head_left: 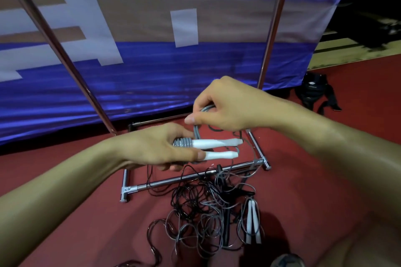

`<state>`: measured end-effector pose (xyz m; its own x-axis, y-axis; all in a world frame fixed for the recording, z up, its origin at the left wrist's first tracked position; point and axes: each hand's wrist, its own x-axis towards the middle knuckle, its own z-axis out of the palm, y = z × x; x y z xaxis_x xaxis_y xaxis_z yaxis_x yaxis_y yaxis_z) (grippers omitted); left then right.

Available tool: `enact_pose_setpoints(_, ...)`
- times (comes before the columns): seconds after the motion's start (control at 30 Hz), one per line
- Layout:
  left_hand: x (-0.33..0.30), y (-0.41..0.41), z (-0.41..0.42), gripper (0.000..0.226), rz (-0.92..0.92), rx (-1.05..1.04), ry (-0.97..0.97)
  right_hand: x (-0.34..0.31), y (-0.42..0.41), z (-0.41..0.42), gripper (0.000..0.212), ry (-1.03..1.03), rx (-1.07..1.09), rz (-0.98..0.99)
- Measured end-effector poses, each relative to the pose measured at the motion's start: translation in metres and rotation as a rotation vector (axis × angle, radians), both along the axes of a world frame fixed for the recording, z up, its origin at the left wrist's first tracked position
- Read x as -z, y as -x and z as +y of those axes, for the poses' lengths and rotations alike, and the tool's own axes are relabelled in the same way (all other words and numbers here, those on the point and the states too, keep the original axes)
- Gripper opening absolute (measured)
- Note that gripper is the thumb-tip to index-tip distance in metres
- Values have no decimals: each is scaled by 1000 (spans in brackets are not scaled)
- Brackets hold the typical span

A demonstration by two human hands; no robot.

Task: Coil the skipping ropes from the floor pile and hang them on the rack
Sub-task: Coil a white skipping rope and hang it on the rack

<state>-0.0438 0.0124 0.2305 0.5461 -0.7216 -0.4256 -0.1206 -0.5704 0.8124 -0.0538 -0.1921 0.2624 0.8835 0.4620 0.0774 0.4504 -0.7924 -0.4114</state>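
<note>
With our left hand (pixel 160 147) we are gripping 2 white handles (pixel 217 143); our right hand (pixel 223 106) is pinching the grey rope (pixel 205 109) above the pile (pixel 206 208).

No legible text, labels, brands or numbers appear on anything.

Both bare forearms reach forward and converge. The left hand (pixel 156 147) is curled, thumb and fingers closed around the two white rope handles (pixel 217 148). The right hand (pixel 225 106) sits just above and beyond those handles, knuckles up, fingertips pinching a grey rope loop (pixel 206 109).
</note>
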Motion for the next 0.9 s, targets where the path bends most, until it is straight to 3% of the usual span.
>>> enact_pose_setpoints(0.23, 4, -7, -2, 27, 38, -89, -9, -7, 14, -5, 37, 7, -3, -26)
enact_pose_setpoints(0.4, 3, -21, 13, 34, 107, -191, 37, -11, 23, -14, 27, -85, -8, 184)
enact_pose_setpoints(0.5, 8, -22, 15, 45, 166, -177, 103, -8, 23, -16, 40, -141, 19, 266)
enact_pose_setpoints(0.6, 10, -20, 18, 51, 228, -149, 209, 0, 20, -18, 28, -139, -18, 308)
enact_pose_setpoints(0.77, 9, -15, 13, 62, 227, -255, 228, 11, 21, -13, 36, -123, -55, 306)
enact_pose_setpoints(0.9, 8, -15, 9, 62, 264, -369, 285, 13, 23, -7, 37, -177, -20, 168)
